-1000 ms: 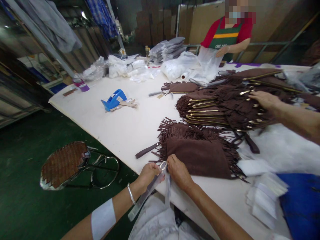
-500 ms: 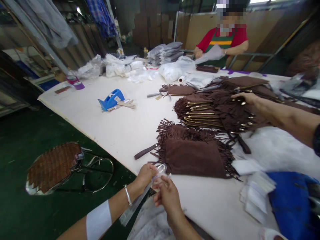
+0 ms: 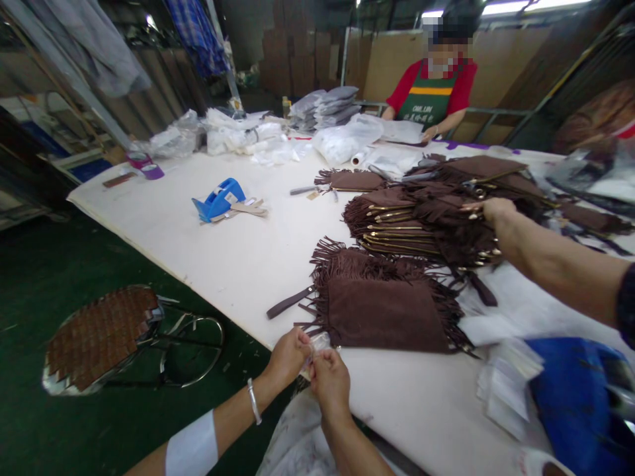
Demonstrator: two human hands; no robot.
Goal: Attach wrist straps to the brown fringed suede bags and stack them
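Clear plastic (image 3: 321,341) is pinched by the left hand (image 3: 290,357) and right hand (image 3: 331,385) at the table's (image 3: 258,264) near edge, beside a brown pouch (image 3: 387,314); fine fingertip handling seems called for.

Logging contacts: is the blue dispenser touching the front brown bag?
Apart: the head view shows a stretch of white tabletop between the blue dispenser and the brown bag.

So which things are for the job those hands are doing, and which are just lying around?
Seemingly in the job:
clear plastic, pinched by the left hand and right hand
front brown fringed bag, just beyond them

Probably just lying around:
blue dispenser
beige strips
purple roll
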